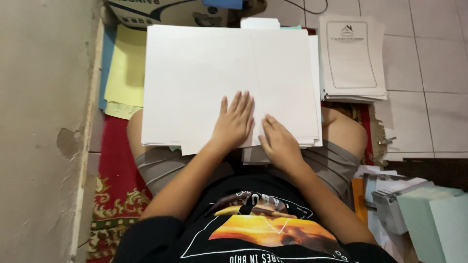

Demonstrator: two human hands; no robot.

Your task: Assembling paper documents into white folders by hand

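A wide stack of white paper sheets (204,73) rests across my knees as I sit on the floor. My left hand (235,122) lies flat on the top sheet, fingers spread and pointing away from me. My right hand (279,141) presses down beside it at the stack's near edge, fingers together, touching a fold line that runs up the top sheet. Neither hand grips anything. More white sheets stick out under the stack's near edge.
A pile of printed white forms (352,58) sits on the tiled floor at right. Yellow paper (126,73) and blue sheets lie at left by a wall (44,122). A cardboard box (165,12) stands beyond. Pale green envelopes (436,219) are at lower right. Red patterned rug (114,170) below.
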